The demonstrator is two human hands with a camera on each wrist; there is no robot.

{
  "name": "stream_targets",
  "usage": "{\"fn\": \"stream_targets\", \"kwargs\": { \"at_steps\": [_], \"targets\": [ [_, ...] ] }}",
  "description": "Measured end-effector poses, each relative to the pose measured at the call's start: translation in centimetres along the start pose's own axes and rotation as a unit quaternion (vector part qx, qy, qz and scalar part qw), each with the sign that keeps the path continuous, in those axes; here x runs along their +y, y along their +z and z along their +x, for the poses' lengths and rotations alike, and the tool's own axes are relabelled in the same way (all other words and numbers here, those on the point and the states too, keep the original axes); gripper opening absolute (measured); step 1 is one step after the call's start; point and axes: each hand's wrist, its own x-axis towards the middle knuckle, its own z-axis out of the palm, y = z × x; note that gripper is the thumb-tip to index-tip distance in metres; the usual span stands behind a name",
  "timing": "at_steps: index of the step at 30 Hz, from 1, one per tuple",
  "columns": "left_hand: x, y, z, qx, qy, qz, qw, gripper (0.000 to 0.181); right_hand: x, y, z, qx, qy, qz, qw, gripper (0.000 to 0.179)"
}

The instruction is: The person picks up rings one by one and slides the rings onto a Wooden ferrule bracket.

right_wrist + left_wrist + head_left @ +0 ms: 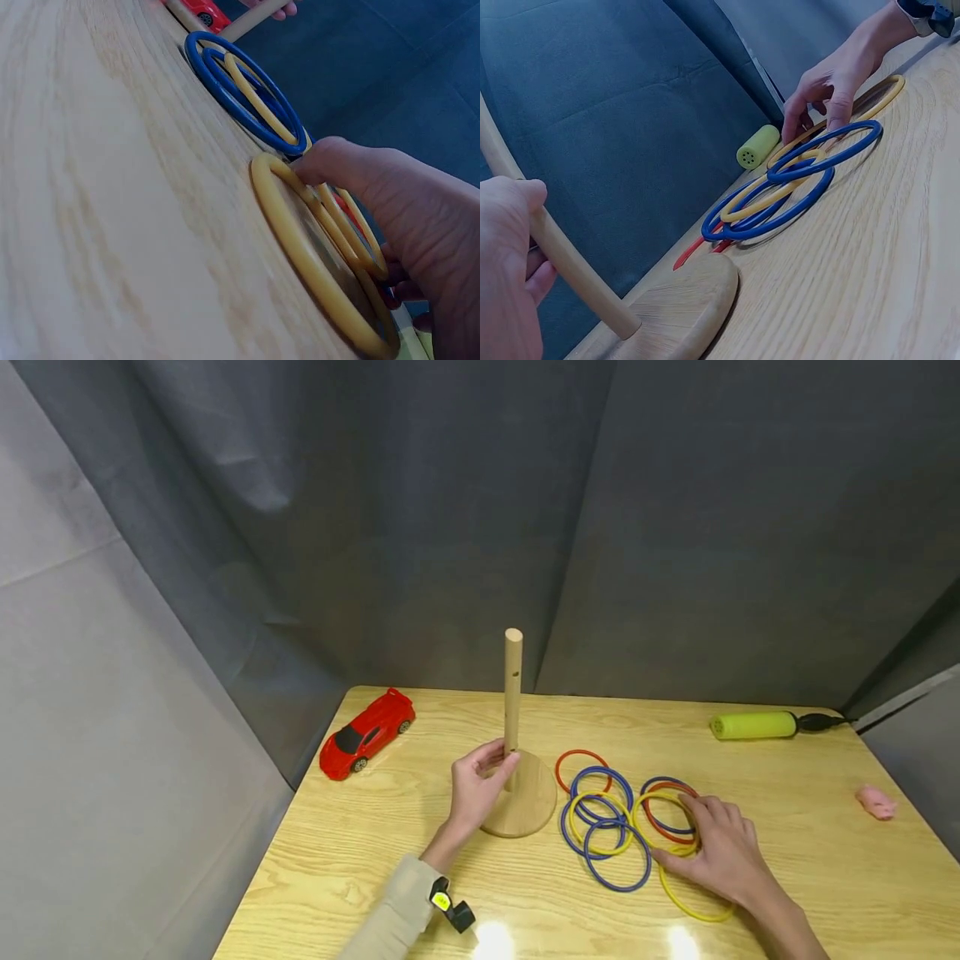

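A wooden post (513,693) stands upright on a round wooden base (528,810). My left hand (480,781) grips its lower part between thumb and fingers; the left wrist view shows the thumb lying against the post (581,277). To the right, my right hand (720,852) holds a yellow ring (638,818), thumb at the near side and fingers at the far side. Red and blue rings lie partly under that hand, and another yellow ring (300,255) lies flat below it. Several overlapping rings, including a blue ring (617,887), spread between the base and this hand.
A red toy car (367,735) sits at the back left of the table (300,877). Toward the back right lies a yellow-green hand pump (753,725) with a black nozzle. A small pink toy (876,802) is near the right edge. Dark curtains (450,527) hang behind.
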Motion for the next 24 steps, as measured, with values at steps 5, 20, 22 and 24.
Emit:
{"fn": "stream_targets", "kwargs": {
  "at_steps": [5,20,22,24],
  "targets": [
    [-0.1,0.3,0.1,0.000,0.015,-0.001,0.9999,0.027,0.3,-0.3,0.2,0.011,-0.003,-0.002,0.9999,0.105],
    [0.1,0.6,0.5,-0.010,0.001,-0.009,0.9999,0.027,-1.9,-4.9,2.3,0.046,-0.055,0.065,0.9953,0.085],
    [0.0,0.2,0.4,-0.008,-0.006,-0.008,0.9999,0.026,-2.6,-5.3,3.0,0.043,-0.067,0.066,0.9947,0.086],
    [0.2,-0.1,0.4,-0.010,-0.011,-0.007,0.9999,0.025,-3.4,-5.8,3.6,0.037,-0.077,0.069,0.9940,0.087]
  ]
}}
